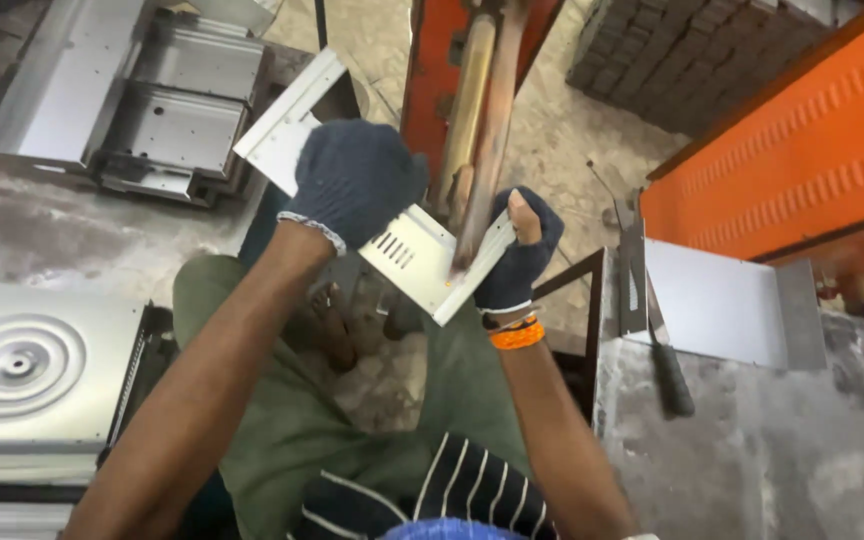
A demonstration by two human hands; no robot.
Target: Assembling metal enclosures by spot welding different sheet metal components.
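I hold a bent sheet-metal panel [414,258] with a row of small slots, tilted across the middle of the view. My left hand [352,180], in a dark knit glove, grips its upper left part. Gripping the panel's lower right edge is my right hand [520,252], in a fingerless dark glove with an orange wristband. The panel's near edge rests against a worn vertical lever [480,130] on an orange press machine [442,70].
A stack of formed metal trays [167,110] lies upper left. Pressed panels with round ribs [22,370] are stacked at the left. On the right stand a grey steel table [752,450] with a flat sheet [717,300], a black-handled tool [670,375], and an orange ribbed machine body [802,170].
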